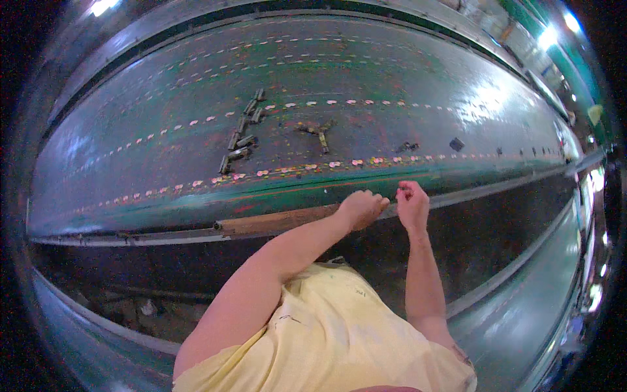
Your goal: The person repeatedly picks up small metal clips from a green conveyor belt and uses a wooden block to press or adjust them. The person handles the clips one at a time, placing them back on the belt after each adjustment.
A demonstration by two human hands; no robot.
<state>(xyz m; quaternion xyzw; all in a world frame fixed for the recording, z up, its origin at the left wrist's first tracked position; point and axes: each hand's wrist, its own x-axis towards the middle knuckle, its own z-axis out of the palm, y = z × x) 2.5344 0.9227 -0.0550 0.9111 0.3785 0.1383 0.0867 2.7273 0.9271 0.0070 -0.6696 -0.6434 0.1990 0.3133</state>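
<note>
My left hand [364,209] is held over the near edge of a long dark green table [150,157], its fingers curled closed. Just to its right, my right hand [413,204] is raised with thumb and fingers pinched together. The fingertips of the two hands nearly meet. Whatever lies between the fingers is too small or hidden to make out, though a dark speck shows at the right fingertips. Beyond the hands, small dark pieces [409,147] lie on the table, with a dark square piece [456,144] to their right.
Several dark, short blocks [242,134] lie in a slanting row left of centre. Near them sits a Y-shaped dark cluster [320,134]. Dotted rows of pale and coloured marks [261,173] run along the table. A brown strip [281,221] lines its near edge; another green surface [522,333] is behind me.
</note>
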